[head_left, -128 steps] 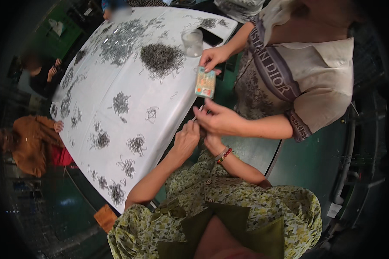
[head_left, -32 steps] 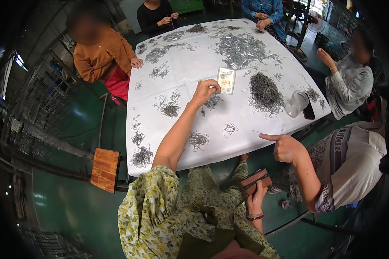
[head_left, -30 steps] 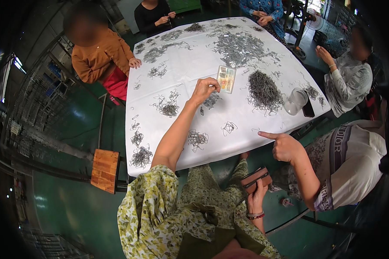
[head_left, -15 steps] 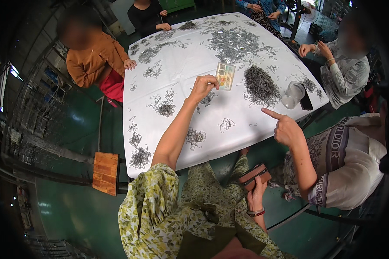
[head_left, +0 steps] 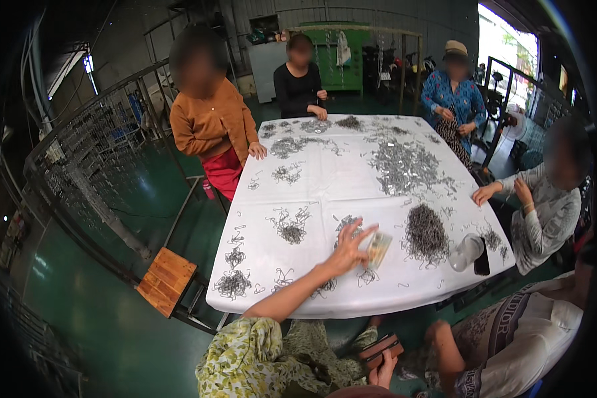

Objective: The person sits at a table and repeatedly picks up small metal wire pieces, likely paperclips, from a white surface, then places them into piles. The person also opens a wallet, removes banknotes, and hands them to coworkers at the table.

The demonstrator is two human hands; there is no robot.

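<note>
Left hand [head_left: 349,249] on small pale packet [head_left: 378,249]

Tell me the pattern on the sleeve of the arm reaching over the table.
The sleeve has a green and yellow floral print, seen in the head view, the only one.

R hand [head_left: 382,369] half cut off at bottom edge, faces blurred

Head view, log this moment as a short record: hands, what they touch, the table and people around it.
Left hand: fingers spread on the small packet lying on the table
Right hand: low near the lap, holding a dark brown flat object
Table cover: white, strewn with piles of small metal wire pieces
Near right edge: clear cup
Others: several people around the table
</note>
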